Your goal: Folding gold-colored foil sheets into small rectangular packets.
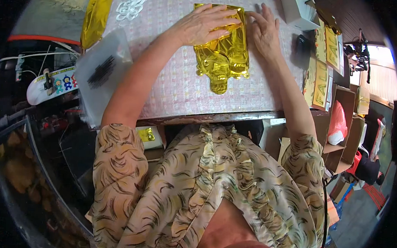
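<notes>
A cluttered workspace is seen around a table (173, 97) spread with a pink-and-white patterned cover. Its near edge is faced by a person in a patterned blouse (223, 160). A folded gold foil piece (222, 66), apparently a deflated balloon, is laid flat beyond the middle of that edge, with a rounded tab pointed to six o'clock.

From the foil piece as clock centre, its upper part is covered by the left hand (208, 26), laid palm down with fingers extended and spread, nothing gripped. At two o'clock, the right hand (265, 34) is held just beside the edge, fingers loosely parted and slightly bent; whether the edge is touched cannot be told.

White rings (131, 7) are heaped at ten o'clock. Between nine and ten, a gold foil sheet (97, 17) is draped at the table's side; between eight and nine, dark strips (102, 71) are seen in a clear plastic bag (115, 53), with a skateboard (55, 87) farther out. A white box (298, 14) is placed at two, a black object (302, 46) at three. At four, beyond the table, a red plastic bag (338, 122) is seen.
</notes>
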`<state>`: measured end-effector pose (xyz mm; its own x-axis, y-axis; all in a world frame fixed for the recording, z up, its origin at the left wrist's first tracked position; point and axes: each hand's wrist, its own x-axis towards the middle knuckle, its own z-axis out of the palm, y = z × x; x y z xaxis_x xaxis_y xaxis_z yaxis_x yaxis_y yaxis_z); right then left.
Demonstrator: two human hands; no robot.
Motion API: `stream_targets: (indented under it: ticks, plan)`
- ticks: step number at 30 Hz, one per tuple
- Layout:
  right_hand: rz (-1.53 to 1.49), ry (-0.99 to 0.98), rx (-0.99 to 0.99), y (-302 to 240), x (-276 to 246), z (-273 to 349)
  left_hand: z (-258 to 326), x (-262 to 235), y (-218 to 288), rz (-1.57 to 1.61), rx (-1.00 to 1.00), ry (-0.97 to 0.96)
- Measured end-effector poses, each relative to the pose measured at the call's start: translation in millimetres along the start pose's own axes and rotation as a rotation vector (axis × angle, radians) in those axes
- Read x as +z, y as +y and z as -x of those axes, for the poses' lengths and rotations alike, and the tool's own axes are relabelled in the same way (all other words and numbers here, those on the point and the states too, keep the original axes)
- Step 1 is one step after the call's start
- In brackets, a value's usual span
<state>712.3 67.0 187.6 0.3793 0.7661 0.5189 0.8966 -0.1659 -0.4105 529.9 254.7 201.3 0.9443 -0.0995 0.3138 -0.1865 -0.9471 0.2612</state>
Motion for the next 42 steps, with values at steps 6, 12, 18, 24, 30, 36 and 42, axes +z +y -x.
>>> stream_targets:
  ticks: [6, 12, 18, 24, 30, 36, 42]
  plan:
    - [-0.021, -0.116, 0.02, 20.8, 2.4, 0.5, 0.8, 1.3, -0.8, 0.025, 0.005, 0.021]
    - [0.015, -0.123, -0.052, 25.0, -1.3, -6.6, 0.5, -4.6, 2.8, 0.009, 0.002, -0.012]
    - [0.055, -0.146, -0.073, 15.5, -6.1, -7.8, -1.4, -7.2, 4.0, 0.039, -0.003, -0.015]
    - [0.151, -0.18, -0.02, 11.8, -8.6, -10.8, -2.6, -10.8, 7.3, 0.043, 0.004, -0.035]
    - [0.204, -0.22, 0.02, 11.3, -7.0, -9.7, -2.9, -11.0, 7.9, -0.047, 0.022, -0.056]
    - [0.216, -0.213, 0.042, 5.1, -6.2, -9.2, -2.6, -8.4, 6.0, -0.062, 0.036, -0.026]
    - [0.32, -0.205, -0.024, -22.4, 8.3, 4.9, -2.3, -7.5, 3.3, -0.062, 0.034, -0.036]
